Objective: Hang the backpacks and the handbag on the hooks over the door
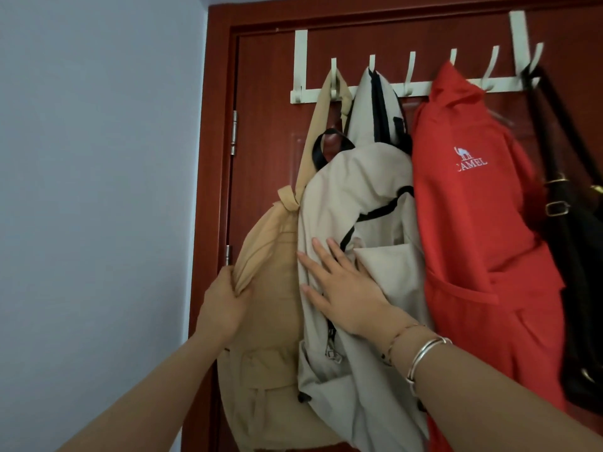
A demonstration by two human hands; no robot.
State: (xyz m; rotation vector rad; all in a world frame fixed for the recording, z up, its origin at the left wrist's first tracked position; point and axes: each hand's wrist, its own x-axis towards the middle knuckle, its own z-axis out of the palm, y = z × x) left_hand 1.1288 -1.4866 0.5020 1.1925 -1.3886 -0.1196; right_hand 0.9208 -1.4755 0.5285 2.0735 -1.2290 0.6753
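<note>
A white over-door hook rack (411, 84) sits on the red-brown door (267, 132). A tan backpack (267, 321) hangs by its strap from the leftmost hook. Beside it a light grey backpack (365, 197) with black trim hangs from the second hook. A red backpack (473, 207) with a white camel logo hangs further right, and a black handbag (574, 256) hangs at the far right. My left hand (225, 301) pinches the tan backpack's left edge. My right hand (342, 285) lies flat, fingers spread, on the grey backpack's front.
A pale blue-grey wall (98, 190) fills the left. Two metal hinges (234, 132) sit on the door's left edge. Two hooks of the rack stand bare, one between the grey and red bags and one right of the red bag.
</note>
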